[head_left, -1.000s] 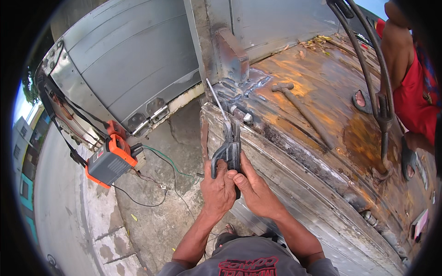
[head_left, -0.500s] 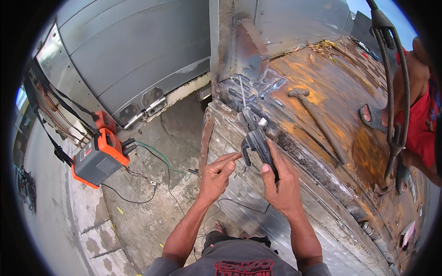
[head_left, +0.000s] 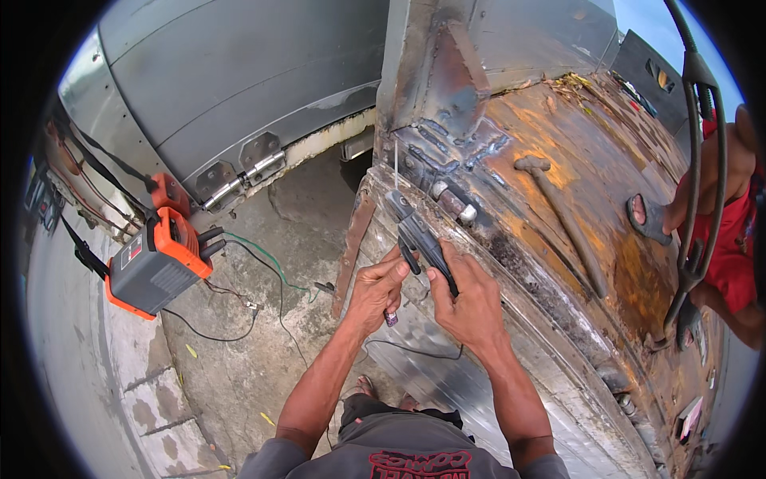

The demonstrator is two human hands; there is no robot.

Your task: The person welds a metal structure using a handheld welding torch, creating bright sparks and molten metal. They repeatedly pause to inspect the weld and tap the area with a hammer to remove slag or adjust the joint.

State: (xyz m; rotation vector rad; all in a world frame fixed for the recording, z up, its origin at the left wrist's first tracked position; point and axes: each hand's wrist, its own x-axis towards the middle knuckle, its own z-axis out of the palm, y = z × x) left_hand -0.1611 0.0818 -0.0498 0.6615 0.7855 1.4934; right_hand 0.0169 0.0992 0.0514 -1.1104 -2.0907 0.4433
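My right hand [head_left: 471,303] is wrapped around the handle of a black electrode holder [head_left: 427,243]. A thin welding rod [head_left: 396,164] stands up from its jaw, the tip near the foot of the metal post. My left hand [head_left: 373,295] is closed at the holder's lever, thumb and fingers against it. A small purple-ended piece [head_left: 391,318] pokes out below that hand; its kind is unclear. Just right of the holder lies a short brownish cylinder with pale ends [head_left: 453,201]. Rough weld beads [head_left: 435,145] mark the metal floor beside an upright plate [head_left: 461,80].
A grey and orange welding machine [head_left: 159,259] stands at left with cables trailing. A rusty hammer [head_left: 566,227] lies on the rusted bed. At far right are a person in red [head_left: 730,239] and a dark metal bar frame [head_left: 696,176]. A hinge [head_left: 243,180] joins the grey panel.
The holder and rod have shifted left, off the weld beads. My left hand has closed onto the lever, and the purple-ended piece now shows. The view has shifted slightly.
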